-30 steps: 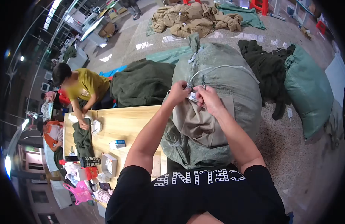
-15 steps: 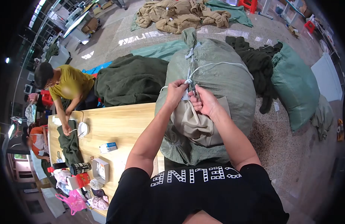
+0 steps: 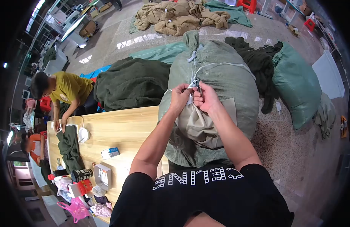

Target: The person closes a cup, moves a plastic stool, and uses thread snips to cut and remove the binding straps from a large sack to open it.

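Pinching the white cord [image 3: 220,63] by its knot with the left hand [image 3: 180,98]; clenching small metal snips [image 3: 198,84] in the right hand [image 3: 208,99], too blurred to tell how far open. Resting both sets of fingers close together against the upper front of the stuffed sack [image 3: 235,89]. Could nick a left fingertip, from having the points so near the pinch; could pierce the sack, from pressing too deep behind the cord; might snag the beige cloth [image 3: 197,122] just below the fingers, because of its loose folds. Wide enough to move rightward from the fingers, over the bulge toward the dark clothes [image 3: 258,62]; tighter leftward, with the sack's curved edge near, then the table [image 3: 135,123] lower and the dark green pile [image 3: 133,83] level beyond.
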The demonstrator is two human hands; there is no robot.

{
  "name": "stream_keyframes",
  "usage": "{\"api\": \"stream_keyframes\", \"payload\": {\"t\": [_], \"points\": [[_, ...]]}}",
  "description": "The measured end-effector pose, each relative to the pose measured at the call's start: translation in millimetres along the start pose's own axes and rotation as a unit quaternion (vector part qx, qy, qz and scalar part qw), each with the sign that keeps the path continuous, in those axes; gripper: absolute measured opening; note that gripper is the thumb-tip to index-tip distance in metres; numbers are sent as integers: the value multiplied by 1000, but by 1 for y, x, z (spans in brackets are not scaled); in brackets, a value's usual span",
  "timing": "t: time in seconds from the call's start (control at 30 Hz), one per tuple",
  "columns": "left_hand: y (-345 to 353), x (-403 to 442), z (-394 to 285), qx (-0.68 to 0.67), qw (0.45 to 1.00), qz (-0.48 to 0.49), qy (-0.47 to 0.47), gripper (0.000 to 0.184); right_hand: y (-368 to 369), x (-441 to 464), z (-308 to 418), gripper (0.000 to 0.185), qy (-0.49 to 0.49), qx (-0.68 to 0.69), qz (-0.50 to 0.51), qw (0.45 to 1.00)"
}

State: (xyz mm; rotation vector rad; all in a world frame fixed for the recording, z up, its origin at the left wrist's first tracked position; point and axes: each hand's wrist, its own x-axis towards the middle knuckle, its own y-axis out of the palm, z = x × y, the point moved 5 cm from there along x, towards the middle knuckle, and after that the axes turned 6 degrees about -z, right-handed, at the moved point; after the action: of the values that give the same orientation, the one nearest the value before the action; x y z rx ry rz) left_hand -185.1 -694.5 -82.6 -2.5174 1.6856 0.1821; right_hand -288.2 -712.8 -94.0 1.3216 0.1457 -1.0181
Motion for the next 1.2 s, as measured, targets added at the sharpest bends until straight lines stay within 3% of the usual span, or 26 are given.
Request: {"api": "stream_keyframes", "payload": {"t": [0.7, 0.83, 0.97, 1.07, 1.1, 1.2], "points": [[-2, 11, 6, 39, 999, 7, -3, 13, -11, -6, 0, 32, -47, -4, 31, 998], [-3, 15, -37, 264, 935, -74, 224, 27, -11, -27, 1, 36, -66, 0, 38, 997], [25, 13, -63, 473, 802, -21, 363, 25, -20, -29, -2, 28, -127, 32, 25, 991], [20, 35, -49, 364, 882, -38, 296, 20, -26, -33, -1, 22, -150, 32, 12, 988], [14, 41, -41, 283, 939, -15, 196, 15, -27, -33, -1, 19, -153, 33, 11, 988], [-17, 49, -44, 11, 987, -99, 125, 13, -28, -34, 0, 17, -159, 41, 4, 986]]}}
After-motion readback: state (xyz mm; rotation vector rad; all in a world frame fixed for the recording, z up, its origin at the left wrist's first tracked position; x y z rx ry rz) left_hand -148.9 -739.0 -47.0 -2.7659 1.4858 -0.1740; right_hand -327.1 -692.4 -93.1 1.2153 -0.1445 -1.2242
